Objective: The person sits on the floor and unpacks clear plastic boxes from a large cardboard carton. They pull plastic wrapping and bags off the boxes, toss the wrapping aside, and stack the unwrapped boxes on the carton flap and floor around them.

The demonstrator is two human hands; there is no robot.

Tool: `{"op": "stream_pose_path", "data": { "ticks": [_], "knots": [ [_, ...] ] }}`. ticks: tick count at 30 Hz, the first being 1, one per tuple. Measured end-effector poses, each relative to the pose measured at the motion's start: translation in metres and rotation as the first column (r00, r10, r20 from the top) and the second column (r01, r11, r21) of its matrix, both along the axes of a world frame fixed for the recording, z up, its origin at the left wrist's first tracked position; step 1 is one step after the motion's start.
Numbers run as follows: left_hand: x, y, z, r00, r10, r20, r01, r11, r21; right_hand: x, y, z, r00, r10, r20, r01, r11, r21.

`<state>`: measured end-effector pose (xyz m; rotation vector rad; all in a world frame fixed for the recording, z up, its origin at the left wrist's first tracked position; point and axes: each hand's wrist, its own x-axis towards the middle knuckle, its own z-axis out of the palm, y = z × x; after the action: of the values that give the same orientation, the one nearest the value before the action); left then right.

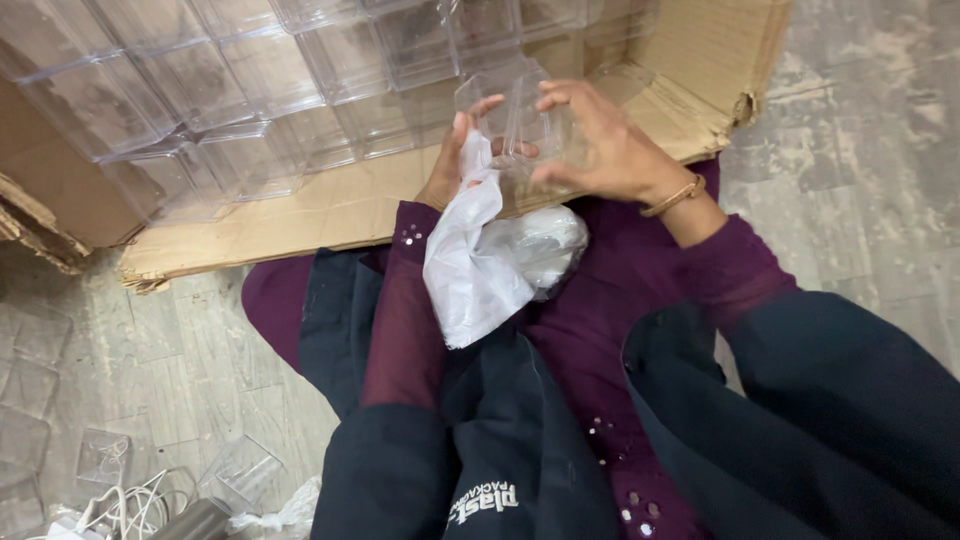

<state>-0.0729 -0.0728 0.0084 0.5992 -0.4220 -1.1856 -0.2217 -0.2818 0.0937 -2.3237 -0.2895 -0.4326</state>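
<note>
view: head camera looking down at a person seated on the floor, both arms reaching away toward a flattened cardboard sheet (300,215).
held thing: 1 clear plastic box (515,115), small and roughly cube-shaped, raised just above the near edge of the cardboard, between the 2 hands.
left hand: left hand (455,160) is on the left face of the box, thumb and fingers pressed against it; the same hand also pinches a white cloth (475,255) that hangs down from it toward the lap.
right hand: right hand (600,140) cups the box from the right, fingers spread and curled over its top and far side, thumb on the near side; a thin bangle (672,197) sits on that wrist.
grip state: both hands are closed on the box, half-curled, not clenched; neither palm is flat.
key relation: the box lies directly between the grips, touching both. its sides look about equal, so no clear long axis can be told. the right hand covers more of it; the left is shared with the cloth.
cloth: it touches the box's lower left corner and drapes over a pale wrapped bundle (540,250) in the lap.
further off: rows of clear boxes (230,90) stand packed side by side on the cardboard, left and far of the hands, well apart from the held one.
near left: a few loose clear boxes (235,475) and white cord (125,505) on the stone floor (170,360).
</note>
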Motion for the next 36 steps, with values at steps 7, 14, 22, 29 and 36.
{"op": "stream_pose_path", "data": {
  "ticks": [7,14,22,29,36],
  "knots": [
    [-0.012,0.01,0.016,0.995,-0.05,0.088,0.046,0.998,0.042,0.005,0.007,0.036,0.996,0.085,-0.039,-0.085,0.996,-0.006],
    [-0.011,0.007,0.018,0.995,-0.071,0.076,0.066,0.995,0.075,0.014,0.006,0.038,0.971,0.154,-0.18,-0.162,0.986,-0.031],
    [-0.017,0.008,0.034,0.994,-0.051,0.099,0.031,0.98,0.197,0.013,0.005,0.031,0.965,0.101,-0.243,-0.123,0.99,-0.076],
    [-0.018,0.009,0.037,0.984,-0.037,0.173,0.001,0.978,0.207,0.014,0.002,0.03,0.965,0.123,-0.231,-0.144,0.987,-0.073],
    [-0.014,0.008,0.031,0.962,-0.09,0.258,0.026,0.97,0.242,0.015,0.006,0.03,0.974,0.146,-0.17,-0.164,0.982,-0.098]
  ]
}}
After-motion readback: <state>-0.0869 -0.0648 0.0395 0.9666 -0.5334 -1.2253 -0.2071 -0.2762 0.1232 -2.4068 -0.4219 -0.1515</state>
